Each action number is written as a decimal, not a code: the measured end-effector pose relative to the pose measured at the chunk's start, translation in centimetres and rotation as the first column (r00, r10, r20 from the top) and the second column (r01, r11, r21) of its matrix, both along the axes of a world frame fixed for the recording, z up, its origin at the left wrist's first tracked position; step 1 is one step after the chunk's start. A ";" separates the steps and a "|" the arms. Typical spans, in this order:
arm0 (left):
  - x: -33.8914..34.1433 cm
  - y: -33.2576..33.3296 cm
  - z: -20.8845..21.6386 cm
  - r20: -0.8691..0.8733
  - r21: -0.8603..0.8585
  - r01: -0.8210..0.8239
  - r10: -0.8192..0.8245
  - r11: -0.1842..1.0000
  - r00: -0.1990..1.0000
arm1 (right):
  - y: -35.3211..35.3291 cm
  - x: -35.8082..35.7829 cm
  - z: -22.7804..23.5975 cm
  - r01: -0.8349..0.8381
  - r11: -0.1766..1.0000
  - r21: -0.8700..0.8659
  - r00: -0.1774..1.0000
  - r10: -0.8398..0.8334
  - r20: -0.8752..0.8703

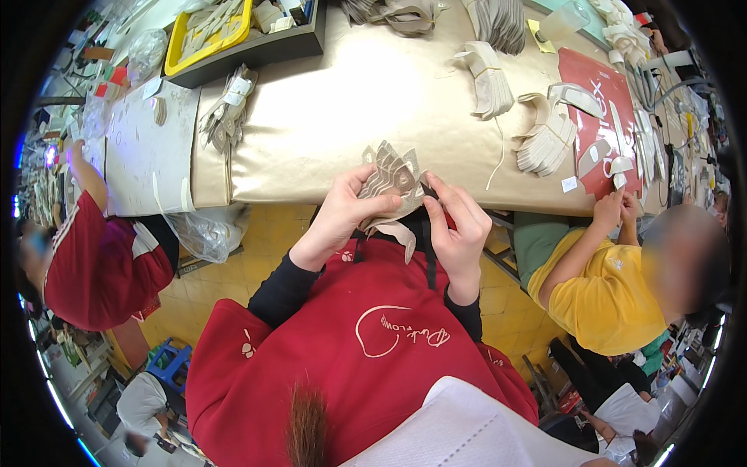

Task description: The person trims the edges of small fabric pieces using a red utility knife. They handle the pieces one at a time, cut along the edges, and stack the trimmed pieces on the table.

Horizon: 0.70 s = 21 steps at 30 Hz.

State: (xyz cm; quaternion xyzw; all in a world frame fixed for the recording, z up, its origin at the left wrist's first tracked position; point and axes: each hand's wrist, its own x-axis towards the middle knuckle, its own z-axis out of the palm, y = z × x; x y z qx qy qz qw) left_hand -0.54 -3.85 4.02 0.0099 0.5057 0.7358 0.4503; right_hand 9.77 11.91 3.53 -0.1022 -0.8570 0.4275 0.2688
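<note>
My left hand (348, 208) grips a fanned stack of grey-beige cut shoe-upper pieces (395, 177) in front of the table's near edge. One curved piece hangs below the stack. My right hand (457, 226) is at the stack's right edge, thumb and fingers pinched together. Between its fingertips shows a small dark thing (427, 189), too small to name, touching or very close to the pieces.
The table (311, 148) has a shiny gold-beige cover. On it lie tied bundles (489, 82) of beige pieces, a black tray (303, 47) holding a yellow basket (173, 47), and a red board (583, 74). A person in yellow (599, 272) works at right, another in red (101, 268) at left.
</note>
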 end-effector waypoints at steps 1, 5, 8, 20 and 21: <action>0.0 0.0 0.1 0.006 -0.010 -0.008 0.008 1.000 1.000 | 0.0 0.1 0.0 -0.003 1.000 -0.011 1.000 0.003 0.005; -0.2 -0.1 0.4 0.022 -0.015 0.011 -0.011 1.000 1.000 | -0.1 0.1 0.1 0.009 1.000 -0.016 1.000 -0.009 0.019; -0.2 -0.2 0.1 0.001 -0.015 0.026 -0.026 1.000 1.000 | -0.3 0.1 0.0 0.014 1.000 0.002 1.000 -0.014 0.023; 0.1 -0.3 -0.7 0.004 0.011 0.023 -0.023 1.000 1.000 | -0.4 -0.1 -1.0 0.027 0.999 0.043 0.997 -0.024 -0.071; 0.0 -0.3 -0.6 0.013 0.016 0.027 -0.028 1.000 1.000 | -0.4 -0.1 -1.0 0.036 0.999 0.023 0.997 -0.035 -0.069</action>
